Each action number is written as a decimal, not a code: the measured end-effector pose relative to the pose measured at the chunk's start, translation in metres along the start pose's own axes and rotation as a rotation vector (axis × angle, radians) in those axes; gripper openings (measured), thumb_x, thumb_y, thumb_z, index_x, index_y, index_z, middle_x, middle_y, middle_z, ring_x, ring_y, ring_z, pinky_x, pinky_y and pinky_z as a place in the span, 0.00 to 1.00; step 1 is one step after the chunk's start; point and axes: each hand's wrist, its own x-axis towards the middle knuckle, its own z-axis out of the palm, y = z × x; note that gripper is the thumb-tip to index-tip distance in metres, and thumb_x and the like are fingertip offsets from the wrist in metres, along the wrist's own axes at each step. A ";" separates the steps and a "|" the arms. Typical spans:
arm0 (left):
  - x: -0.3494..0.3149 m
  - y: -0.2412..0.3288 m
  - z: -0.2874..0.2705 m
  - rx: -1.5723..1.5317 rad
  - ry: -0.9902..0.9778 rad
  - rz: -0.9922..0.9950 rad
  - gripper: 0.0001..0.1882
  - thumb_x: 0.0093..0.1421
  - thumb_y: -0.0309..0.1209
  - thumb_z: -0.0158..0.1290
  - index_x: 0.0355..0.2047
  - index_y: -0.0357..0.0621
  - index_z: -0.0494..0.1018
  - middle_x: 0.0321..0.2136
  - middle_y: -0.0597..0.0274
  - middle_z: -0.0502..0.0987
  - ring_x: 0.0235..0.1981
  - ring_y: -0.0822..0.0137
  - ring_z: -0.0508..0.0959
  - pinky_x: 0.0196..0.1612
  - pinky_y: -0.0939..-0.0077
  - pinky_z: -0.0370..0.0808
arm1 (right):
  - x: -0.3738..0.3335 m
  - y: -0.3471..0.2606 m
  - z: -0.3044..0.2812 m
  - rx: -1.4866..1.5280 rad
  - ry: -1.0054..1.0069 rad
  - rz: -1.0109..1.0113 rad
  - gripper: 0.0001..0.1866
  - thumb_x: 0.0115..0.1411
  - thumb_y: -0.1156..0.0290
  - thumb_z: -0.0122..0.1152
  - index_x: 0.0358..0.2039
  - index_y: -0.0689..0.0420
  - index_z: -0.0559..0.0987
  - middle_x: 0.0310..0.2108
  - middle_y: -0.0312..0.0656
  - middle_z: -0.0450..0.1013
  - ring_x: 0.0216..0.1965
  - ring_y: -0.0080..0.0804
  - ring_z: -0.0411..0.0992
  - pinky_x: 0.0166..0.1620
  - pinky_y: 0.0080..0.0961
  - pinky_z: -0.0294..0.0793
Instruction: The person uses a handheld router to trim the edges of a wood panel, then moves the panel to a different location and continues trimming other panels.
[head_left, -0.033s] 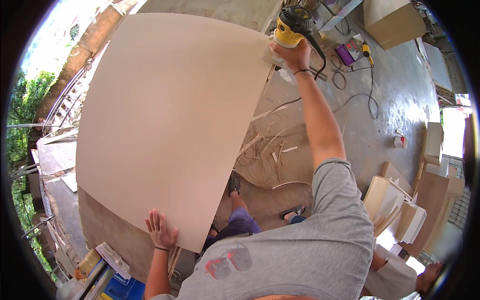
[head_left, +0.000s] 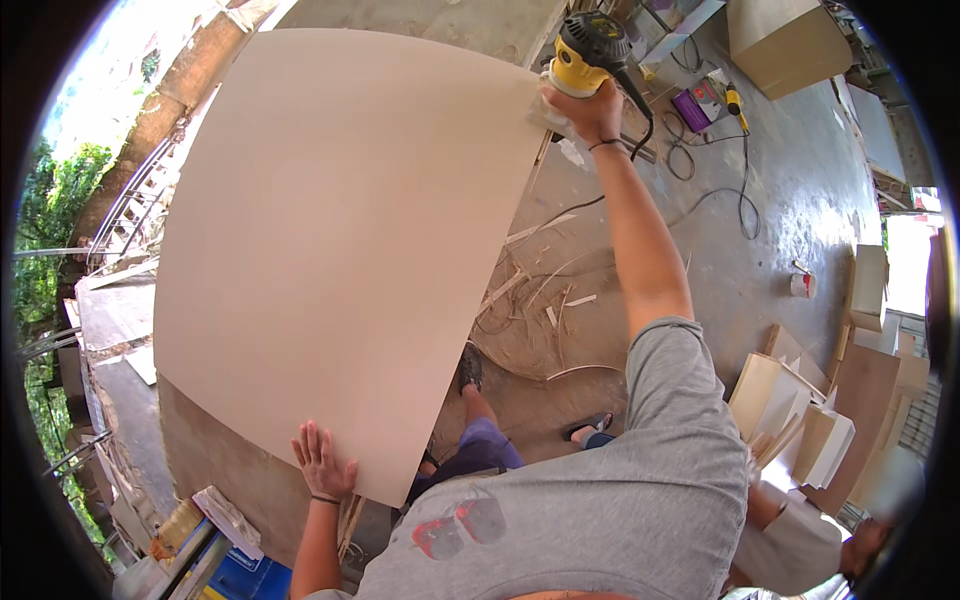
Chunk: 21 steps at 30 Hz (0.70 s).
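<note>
A large pale beige panel (head_left: 340,240) lies flat in front of me and takes up much of the view. At its far right corner, my right hand (head_left: 592,112) grips a yellow and black trim router (head_left: 582,62). The router's base rests at the panel's edge, and its black cord hangs down beside my wrist. My left hand (head_left: 326,465) lies on the panel's near left edge, fingers stretched out and spread, holding nothing. The router's bit is hidden.
Curled offcut strips (head_left: 560,295) and cords litter the floor right of the panel. Farther right are a purple box (head_left: 697,107), a small white and red tub (head_left: 803,284) and stacked wooden boxes (head_left: 768,390). Another person (head_left: 790,535) is at the lower right; a blue container (head_left: 245,577) stands lower left.
The person at the lower right has shifted slightly. Both my hands and the router stay in nearly the same place.
</note>
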 end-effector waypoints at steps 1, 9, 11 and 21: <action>0.001 -0.001 0.000 0.005 -0.002 -0.001 0.39 0.57 0.53 0.42 0.64 0.46 0.52 0.65 0.44 0.49 0.67 0.46 0.48 0.66 0.47 0.36 | 0.002 -0.002 0.000 0.005 -0.004 0.009 0.31 0.36 0.62 0.77 0.41 0.60 0.76 0.38 0.42 0.77 0.40 0.30 0.75 0.44 0.29 0.75; 0.002 -0.002 0.000 0.011 -0.014 -0.007 0.39 0.58 0.55 0.42 0.64 0.46 0.51 0.65 0.44 0.49 0.67 0.46 0.47 0.66 0.47 0.36 | 0.028 0.010 -0.003 -0.010 0.012 0.024 0.32 0.37 0.59 0.76 0.41 0.60 0.76 0.39 0.42 0.77 0.40 0.30 0.75 0.45 0.28 0.75; 0.003 -0.001 0.000 0.004 -0.018 -0.011 0.39 0.57 0.55 0.42 0.64 0.46 0.52 0.65 0.44 0.49 0.67 0.46 0.47 0.66 0.47 0.36 | 0.032 0.015 -0.003 -0.016 0.004 0.036 0.32 0.37 0.58 0.76 0.41 0.60 0.76 0.39 0.42 0.77 0.40 0.30 0.75 0.45 0.28 0.75; -0.001 -0.001 0.003 0.006 -0.034 -0.034 0.39 0.56 0.55 0.43 0.63 0.46 0.53 0.65 0.44 0.49 0.67 0.46 0.47 0.66 0.47 0.36 | 0.037 0.021 -0.006 0.026 -0.004 0.044 0.29 0.37 0.60 0.75 0.40 0.59 0.78 0.37 0.40 0.78 0.39 0.29 0.76 0.44 0.28 0.74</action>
